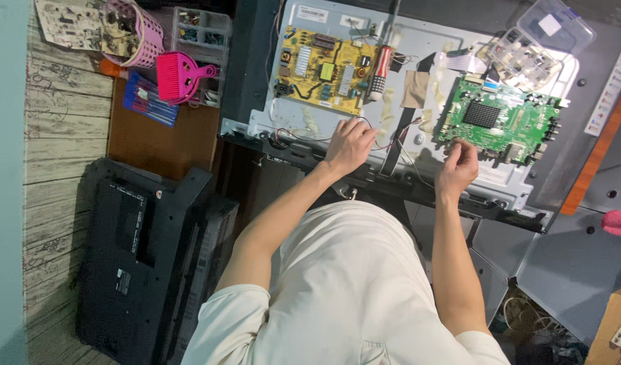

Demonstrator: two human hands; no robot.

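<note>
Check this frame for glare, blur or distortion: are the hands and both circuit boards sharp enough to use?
Head view: even indoor light, no strong glare. The left hand and right hand look slightly soft, fingers hard to separate. The yellow board and green board are clear as shapes, small parts indistinct. Edges bend mildly, wide-angle.

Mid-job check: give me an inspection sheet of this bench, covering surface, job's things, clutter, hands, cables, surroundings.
Surface: opened flat-screen chassis lying back-up, metal panel exposed.
Job's things: yellow circuit board at left, green circuit board at right, both mounted; screwdriver lying between them.
Clutter: clear parts box on the panel's far right corner; pink brush, pink basket, loose board on the side table.
Hands: left hand resting on wires at the panel's near edge; right hand pinched by the green board; what it holds cannot be told.
Cables: thin wires between the hands; white ribbon cable.
Surroundings: black back cover on the floor.
</note>
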